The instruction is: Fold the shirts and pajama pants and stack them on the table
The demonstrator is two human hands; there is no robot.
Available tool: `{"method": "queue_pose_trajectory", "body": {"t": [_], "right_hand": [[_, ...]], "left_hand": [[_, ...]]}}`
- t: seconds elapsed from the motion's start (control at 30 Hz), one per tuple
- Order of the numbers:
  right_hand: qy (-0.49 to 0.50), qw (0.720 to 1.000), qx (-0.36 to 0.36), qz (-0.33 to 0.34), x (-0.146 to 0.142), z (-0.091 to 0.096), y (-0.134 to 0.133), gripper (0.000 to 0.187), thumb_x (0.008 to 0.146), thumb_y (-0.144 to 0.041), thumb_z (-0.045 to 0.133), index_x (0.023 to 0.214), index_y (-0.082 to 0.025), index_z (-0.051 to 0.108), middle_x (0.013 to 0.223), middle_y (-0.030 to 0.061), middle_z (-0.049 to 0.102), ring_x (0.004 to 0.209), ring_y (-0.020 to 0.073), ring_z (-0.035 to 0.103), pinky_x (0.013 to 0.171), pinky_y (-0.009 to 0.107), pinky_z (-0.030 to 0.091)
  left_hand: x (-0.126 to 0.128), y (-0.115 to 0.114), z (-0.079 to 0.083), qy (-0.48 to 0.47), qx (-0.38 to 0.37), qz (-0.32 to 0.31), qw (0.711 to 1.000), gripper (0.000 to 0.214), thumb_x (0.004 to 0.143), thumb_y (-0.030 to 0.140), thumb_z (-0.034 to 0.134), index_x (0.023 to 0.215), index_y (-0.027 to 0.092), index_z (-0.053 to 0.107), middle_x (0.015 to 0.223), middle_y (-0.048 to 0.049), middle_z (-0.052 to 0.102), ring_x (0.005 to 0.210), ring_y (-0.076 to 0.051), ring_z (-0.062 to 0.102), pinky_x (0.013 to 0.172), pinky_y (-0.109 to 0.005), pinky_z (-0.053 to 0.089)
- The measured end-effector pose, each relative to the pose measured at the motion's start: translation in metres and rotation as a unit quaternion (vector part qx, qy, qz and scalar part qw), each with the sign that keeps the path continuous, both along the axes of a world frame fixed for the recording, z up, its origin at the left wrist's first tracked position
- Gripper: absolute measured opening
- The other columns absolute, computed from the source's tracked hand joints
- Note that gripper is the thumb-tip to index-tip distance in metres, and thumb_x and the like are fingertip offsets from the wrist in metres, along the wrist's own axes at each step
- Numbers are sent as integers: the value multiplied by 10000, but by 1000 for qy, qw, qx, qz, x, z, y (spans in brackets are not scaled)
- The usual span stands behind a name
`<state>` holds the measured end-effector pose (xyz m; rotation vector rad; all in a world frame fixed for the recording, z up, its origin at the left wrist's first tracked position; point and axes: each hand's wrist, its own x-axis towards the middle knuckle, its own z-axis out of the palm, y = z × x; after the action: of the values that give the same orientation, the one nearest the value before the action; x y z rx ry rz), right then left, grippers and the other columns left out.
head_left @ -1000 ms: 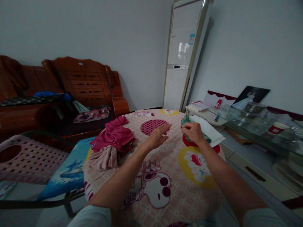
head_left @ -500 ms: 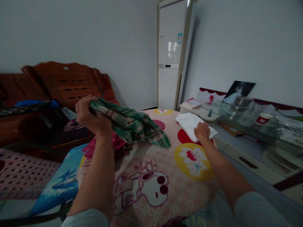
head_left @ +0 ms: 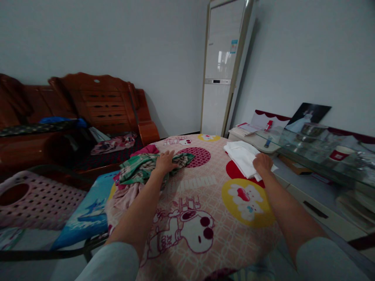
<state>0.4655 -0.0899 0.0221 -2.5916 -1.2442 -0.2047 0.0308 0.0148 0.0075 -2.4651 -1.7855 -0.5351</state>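
Note:
My left hand (head_left: pixel 165 162) rests on the green plaid garment (head_left: pixel 139 168), its fingers stretched out and apart rather than wrapped round the cloth. The plaid garment lies crumpled at the left side of the patterned bedding (head_left: pixel 199 191), over a pink garment (head_left: pixel 148 150). On the right, my right hand (head_left: pixel 263 163) is closed on the near right edge of a folded white garment (head_left: pixel 240 156). Its fingertips are partly hidden. The white garment lies flat over a red circle in the print.
A pink plastic basket (head_left: pixel 47 199) and a blue cushion (head_left: pixel 90 210) are at left. Behind them stands a wooden sofa (head_left: pixel 102 101). A glass-topped cabinet (head_left: pixel 316 156) with a paper cup (head_left: pixel 340 153) borders the right. A tall air conditioner (head_left: pixel 218 70) fills the corner.
My left hand has lowered the plaid garment from the air onto the pink cloth, and its fingers have opened. My right hand stays at the white garment. The view has shifted left.

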Motion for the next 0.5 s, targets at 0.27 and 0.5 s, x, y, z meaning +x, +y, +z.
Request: {"method": "queue_pose_trajectory", "body": {"t": [0.27, 0.5], "right_hand": [[126, 892, 300, 313, -89, 55, 26, 250, 793, -316, 552, 689, -156, 714, 608, 3, 605, 643, 166, 556, 586, 245, 405], [329, 767, 310, 456, -167, 94, 18, 218, 655, -349, 633, 631, -144, 704, 524, -38, 526, 535, 112, 476, 502, 223, 325]], "left_hand": [[-1, 8, 5, -59, -17, 24, 998, 305, 783, 126, 564, 1056, 121, 699, 1091, -144, 718, 1009, -253, 669, 901, -339, 506], [8, -34, 96, -331, 63, -86, 938, 287, 853, 302, 554, 953, 114, 745, 696, -54, 696, 603, -122, 614, 617, -225, 485]]}}
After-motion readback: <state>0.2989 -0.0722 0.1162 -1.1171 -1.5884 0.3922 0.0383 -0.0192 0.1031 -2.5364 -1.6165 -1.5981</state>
